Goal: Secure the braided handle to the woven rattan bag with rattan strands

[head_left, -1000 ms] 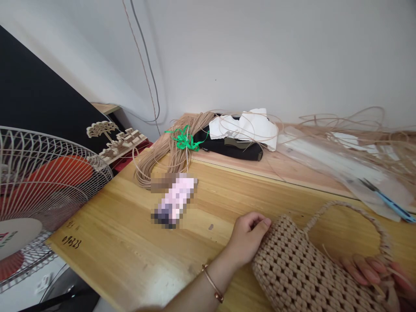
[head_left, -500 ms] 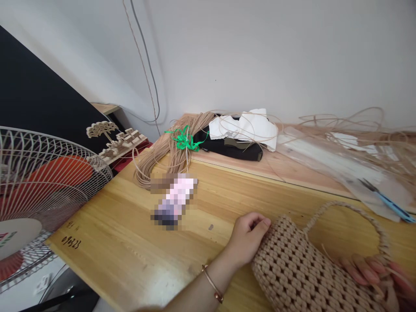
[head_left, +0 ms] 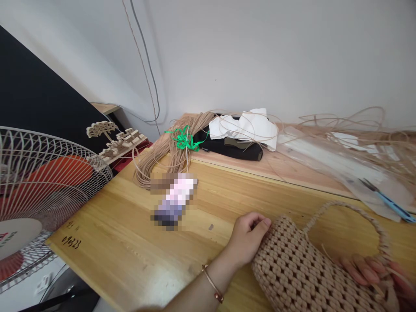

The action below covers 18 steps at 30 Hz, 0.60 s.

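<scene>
A tan woven bag [head_left: 299,264] with open holes in its weave lies tilted at the lower right of the table. Its wrapped handle [head_left: 351,208] arches up from the top edge. My left hand [head_left: 248,236], a bracelet on its wrist, is closed on the bag's left edge, thumb in front and fingertips hidden. At the handle's right end, my right hand [head_left: 373,271] has its fingers curled over the bag's rim. A loose tan strand passes by these fingers, and part of this hand is cut off or blurred at the frame's edge.
A coil of tan cord [head_left: 169,160] tied with green ribbon [head_left: 186,141] lies at the back. Beside it are a black pouch [head_left: 240,151] and white paper [head_left: 250,128]. Blue-handled tweezers [head_left: 390,203] rest on plastic. A fan [head_left: 48,195] stands left; a pixelated object [head_left: 175,201] is mid-table.
</scene>
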Tool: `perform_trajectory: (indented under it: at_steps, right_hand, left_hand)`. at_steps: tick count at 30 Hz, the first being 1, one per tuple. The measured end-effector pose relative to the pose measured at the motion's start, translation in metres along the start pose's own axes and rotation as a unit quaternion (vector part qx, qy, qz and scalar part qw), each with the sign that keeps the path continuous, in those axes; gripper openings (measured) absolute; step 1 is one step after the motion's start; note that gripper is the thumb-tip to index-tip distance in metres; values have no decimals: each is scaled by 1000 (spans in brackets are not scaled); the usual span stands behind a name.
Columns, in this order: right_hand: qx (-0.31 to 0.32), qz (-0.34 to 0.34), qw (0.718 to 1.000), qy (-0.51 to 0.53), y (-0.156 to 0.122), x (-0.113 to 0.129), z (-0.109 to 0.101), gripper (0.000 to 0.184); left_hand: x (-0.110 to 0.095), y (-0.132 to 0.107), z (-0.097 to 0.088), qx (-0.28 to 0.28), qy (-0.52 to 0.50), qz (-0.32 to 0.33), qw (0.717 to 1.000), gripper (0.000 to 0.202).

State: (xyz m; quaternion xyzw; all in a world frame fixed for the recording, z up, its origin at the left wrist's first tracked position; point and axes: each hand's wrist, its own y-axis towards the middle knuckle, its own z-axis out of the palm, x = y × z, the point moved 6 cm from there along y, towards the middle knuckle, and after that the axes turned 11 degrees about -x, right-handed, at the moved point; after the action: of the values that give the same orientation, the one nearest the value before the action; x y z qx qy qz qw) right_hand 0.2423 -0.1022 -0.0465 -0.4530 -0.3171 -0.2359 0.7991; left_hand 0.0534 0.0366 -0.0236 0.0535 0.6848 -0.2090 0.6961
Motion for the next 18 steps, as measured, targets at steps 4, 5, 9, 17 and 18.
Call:
perform_trajectory:
  at_steps: [4,5,9,17,18]
  right_hand:
    - [0,0,1000,-10,1,-1,2,33]
    - [-3,-4,1000,-13,1,-1,2,33]
    - [-4,-9,1000,-9,0,0,2,34]
    - [3,5,1000,13,-3,0,2,35]
    - [0,-5,1000,6,-4,1,2,34]
  left_hand:
    - [0,-1,0,0,2,0,1000,23]
    - [1,-1,0,-1,2,0,1000,23]
    - [1,-1,0,0,3,0,1000,23]
    - [1,-1,0,2,-5,0,1000,23]
    - [1,-1,0,1,-4,0,1000,23]
